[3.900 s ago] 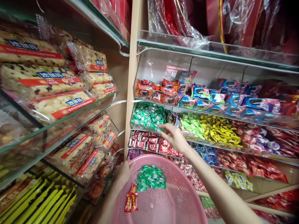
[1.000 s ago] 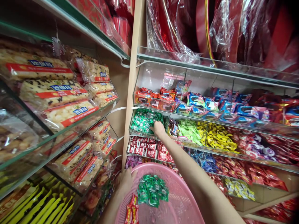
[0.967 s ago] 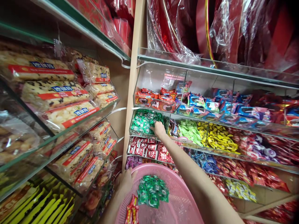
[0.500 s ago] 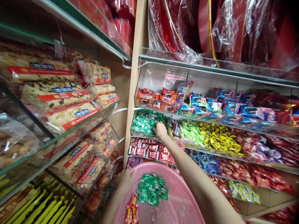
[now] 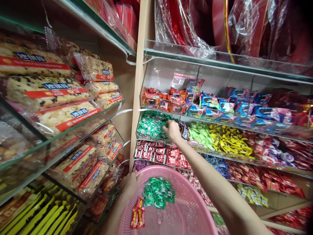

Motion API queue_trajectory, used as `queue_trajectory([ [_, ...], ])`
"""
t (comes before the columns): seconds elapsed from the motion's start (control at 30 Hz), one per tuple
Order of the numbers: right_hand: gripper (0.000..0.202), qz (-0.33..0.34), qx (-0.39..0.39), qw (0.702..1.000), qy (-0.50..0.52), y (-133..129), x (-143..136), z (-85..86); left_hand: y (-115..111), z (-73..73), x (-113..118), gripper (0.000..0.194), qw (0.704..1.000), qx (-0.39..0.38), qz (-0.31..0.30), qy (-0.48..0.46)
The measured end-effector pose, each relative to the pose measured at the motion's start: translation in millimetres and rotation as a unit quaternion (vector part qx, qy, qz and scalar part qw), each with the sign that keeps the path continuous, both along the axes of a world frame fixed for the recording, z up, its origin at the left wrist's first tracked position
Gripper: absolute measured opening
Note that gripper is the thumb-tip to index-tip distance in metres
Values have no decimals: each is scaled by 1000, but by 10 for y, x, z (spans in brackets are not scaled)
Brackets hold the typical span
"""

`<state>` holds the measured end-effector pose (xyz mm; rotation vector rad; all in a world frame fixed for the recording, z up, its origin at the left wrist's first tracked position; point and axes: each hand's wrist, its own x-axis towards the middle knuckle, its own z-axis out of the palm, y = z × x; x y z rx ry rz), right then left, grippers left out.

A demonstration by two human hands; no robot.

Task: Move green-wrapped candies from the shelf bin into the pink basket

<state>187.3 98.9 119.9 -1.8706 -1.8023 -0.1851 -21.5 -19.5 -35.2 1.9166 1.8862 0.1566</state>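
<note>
Curled over the rim of the pink perforated plastic basket (image 5: 195, 182), the left hand (image 5: 130, 182) grips its left side; the right hand (image 5: 173, 131) reaches across to the clear-fronted shelf, its fingers bent and drawn in at the right part of a heap of green-wrapped candies (image 5: 153, 124); whether the fingertips are pinching one cannot be told.

Inside the basket, toward its far left, lies a pile of green candy packets (image 5: 158, 192) with pale print too small to read; just beside it, nearer the camera, are red-and-yellow candy packets (image 5: 138, 215), their lettering also illegible.

Right of the reaching hand sits a dark brown wrapper (image 5: 184, 131) lettered SNICKERS, partly covered by the hand; beyond it come light green wrapped candies (image 5: 200, 134), then yellow wrapped candies (image 5: 232, 142). Directly below the green heap are red-and-white packets (image 5: 150, 151) with print too fine to make out; on the tier above stand red snack packs (image 5: 162, 101) picturing a dark round item, and blue-and-pink snack packs (image 5: 210, 101) to their right.

On the glass shelves (image 5: 73, 138) at left, clear-wrapped sachima bars (image 5: 66, 116) show 沙琪玛 in white on blue labels; the smaller line on their red bands is unreadable. Bright yellow packs (image 5: 46, 212) stand in a row at lower left; clear plastic wrap (image 5: 202, 49) covers red goods on the top shelf at right.
</note>
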Motion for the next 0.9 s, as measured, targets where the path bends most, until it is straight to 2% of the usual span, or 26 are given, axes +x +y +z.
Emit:
queue_trajectory([
  [0.1,17,97,65,992,44,-302,-32,25,-3,15,-2,47,1000,-4,-2,7],
  [0.17,14,189,75,977,66,-596,-62,-87,-8,34,-5,47,1000,-5,0,10],
  [0.23,13,269,48,959,71,-913,-71,-330,-10,50,-10,46,1000,-4,3,14],
  [0.3,14,312,-6,948,65,-1204,-46,-678,-10,55,-15,46,1000,-1,5,14],
  [0.4,14,314,-97,944,17,-1539,41,-1242,-5,44,-22,47,1000,4,5,10],
  [0.5,14,312,-160,935,-53,-1759,114,-1639,0,24,-20,48,1000,4,1,23],
  [0.57,14,301,-185,930,-105,-1855,125,-1769,0,14,-14,48,1000,3,-2,31],
  [0.67,17,282,-195,925,-165,-1928,96,-1849,-5,10,-1,47,1000,6,-8,26],
  [0.9,32,259,-180,930,-187,-1916,18,-2096,-20,-8,12,46,1000,9,-4,17],
])
